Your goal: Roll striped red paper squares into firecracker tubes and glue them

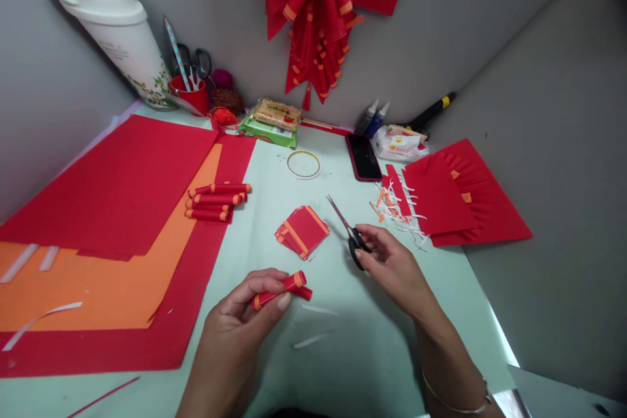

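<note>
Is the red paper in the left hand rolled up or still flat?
Rolled up: the red paper is a narrow tube with orange bands, pinched in the left hand.

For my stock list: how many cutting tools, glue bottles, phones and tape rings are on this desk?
Scissors: 2, one under the right hand at, one in the red cup
Glue bottles: 2
Phone: 1
Tape ring: 1
Total: 6
</note>
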### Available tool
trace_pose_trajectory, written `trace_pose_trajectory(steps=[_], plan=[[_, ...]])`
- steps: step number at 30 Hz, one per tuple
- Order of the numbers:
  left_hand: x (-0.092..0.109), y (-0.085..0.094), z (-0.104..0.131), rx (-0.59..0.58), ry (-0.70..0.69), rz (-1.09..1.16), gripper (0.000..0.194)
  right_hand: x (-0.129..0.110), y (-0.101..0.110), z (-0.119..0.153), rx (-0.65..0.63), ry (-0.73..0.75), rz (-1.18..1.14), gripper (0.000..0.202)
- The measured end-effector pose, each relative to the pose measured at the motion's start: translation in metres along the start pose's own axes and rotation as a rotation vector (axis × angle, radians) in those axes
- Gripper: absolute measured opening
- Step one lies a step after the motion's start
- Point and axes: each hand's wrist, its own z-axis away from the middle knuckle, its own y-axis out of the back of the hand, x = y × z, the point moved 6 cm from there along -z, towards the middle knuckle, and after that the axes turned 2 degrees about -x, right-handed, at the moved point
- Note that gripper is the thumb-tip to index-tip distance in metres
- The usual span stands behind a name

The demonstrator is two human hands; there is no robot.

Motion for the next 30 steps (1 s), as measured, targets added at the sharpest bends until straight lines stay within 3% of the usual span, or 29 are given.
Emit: trace_pose_trajectory(steps=[8,13,22,30], plan=[[-0.004,-0.007,-0.003,0.047,0.207,0.406,0.032,-0.017,-0.023,0.015,-0.374,0.069,-0.268,0.05],[-0.003,-0.006,-0.004,0.112,0.199,0.467,0.039,-0.02,-0.031,0.019,-0.513,0.122,-0.256,0.052],[-0.006,-0.006,-0.006,0.15,0.208,0.489,0.042,-0.023,-0.033,0.021,-0.514,0.14,-0.175,0.048],[-0.005,-0.008,-0.006,0.115,0.21,0.461,0.042,-0.02,-0.034,0.021,-0.5,0.146,-0.128,0.049]])
